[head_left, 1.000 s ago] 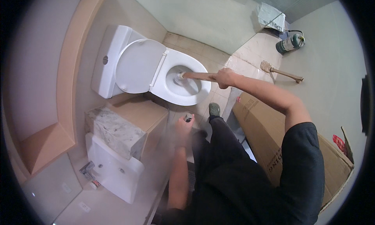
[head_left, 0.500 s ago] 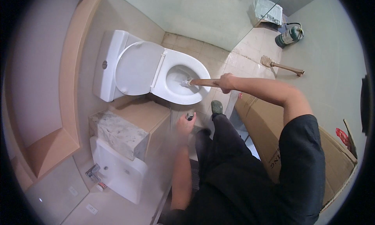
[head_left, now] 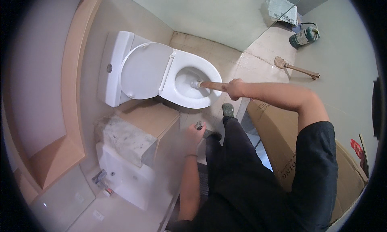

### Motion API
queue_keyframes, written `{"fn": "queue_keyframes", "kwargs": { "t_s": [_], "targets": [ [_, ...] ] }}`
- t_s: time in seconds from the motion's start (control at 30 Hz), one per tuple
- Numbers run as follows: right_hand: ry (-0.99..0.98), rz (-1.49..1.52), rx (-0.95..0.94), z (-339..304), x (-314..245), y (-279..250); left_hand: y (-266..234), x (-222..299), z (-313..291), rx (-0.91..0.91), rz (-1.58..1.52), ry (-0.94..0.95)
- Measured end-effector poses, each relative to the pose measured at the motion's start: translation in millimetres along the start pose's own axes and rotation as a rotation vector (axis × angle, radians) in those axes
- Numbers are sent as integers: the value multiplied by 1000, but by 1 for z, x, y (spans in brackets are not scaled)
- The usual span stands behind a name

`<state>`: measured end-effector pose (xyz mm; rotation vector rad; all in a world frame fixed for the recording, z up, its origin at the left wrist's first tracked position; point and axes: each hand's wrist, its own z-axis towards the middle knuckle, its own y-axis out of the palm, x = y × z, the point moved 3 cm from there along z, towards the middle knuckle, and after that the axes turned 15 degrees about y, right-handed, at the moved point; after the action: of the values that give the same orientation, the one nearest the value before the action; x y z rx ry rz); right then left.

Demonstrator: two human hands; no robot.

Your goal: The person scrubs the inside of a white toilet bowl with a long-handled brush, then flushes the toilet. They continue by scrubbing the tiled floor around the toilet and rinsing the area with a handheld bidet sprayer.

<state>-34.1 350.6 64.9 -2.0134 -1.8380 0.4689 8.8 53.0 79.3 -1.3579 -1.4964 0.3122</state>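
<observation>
My right hand (head_left: pixel 234 89) is closed around the far end of the wooden handle of a toilet brush (head_left: pixel 213 85). Its pale head is down inside the bowl of the white toilet (head_left: pixel 171 97). The toilet's lid (head_left: pixel 147 71) is raised, leaning back toward the tank (head_left: pixel 114 73). Lower down, my left hand (head_left: pixel 194 135) grips a small grey, shiny object (head_left: pixel 198 125) beside the cabinet; its kind is too small to make out. That hand is apart from the toilet.
A white sink (head_left: pixel 127 185) with a metal faucet (head_left: pixel 98 177) lies at lower left, below a marbled grey block (head_left: pixel 121 133). A large cardboard box (head_left: pixel 272 131) stands at right. Another wooden-handled brush (head_left: pixel 300 69), a green cylinder (head_left: pixel 304 37) and newspaper (head_left: pixel 282 8) sit at far right.
The whole view has shifted slightly. The brush head has moved a little within the bowl. My left hand has turned and tilted the grey object.
</observation>
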Motion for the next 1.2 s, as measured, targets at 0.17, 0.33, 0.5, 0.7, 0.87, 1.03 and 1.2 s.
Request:
{"fn": "queue_keyframes", "kwargs": {
  "t_s": [0.17, 0.33, 0.5, 0.7, 0.87, 1.03, 1.2],
  "targets": [
    [-7, 32, -105, 107, -32, 6, -6, 1, -1, -41, -42, -81],
    [109, 779, -242, 187, -81, 26, -2, 4, -3, -39, -32, -89],
    [190, 714, -255, 179, -109, 8, 9, -6, -9, -104, -41, -200],
    [-48, 685, -185, 155, -117, -54, 12, -20, -18, -54, -60, -147],
    [-15, 156, -153, 207, -156, -65, 28, -44, -13, 8, -129, -107],
    [46, -4, -161, 242, -184, -58, 33, -71, -22, 86, -151, -87],
    [-5, -340, -136, 190, -184, -118, 23, -100, -30, 91, -197, -103]
  ]
}}
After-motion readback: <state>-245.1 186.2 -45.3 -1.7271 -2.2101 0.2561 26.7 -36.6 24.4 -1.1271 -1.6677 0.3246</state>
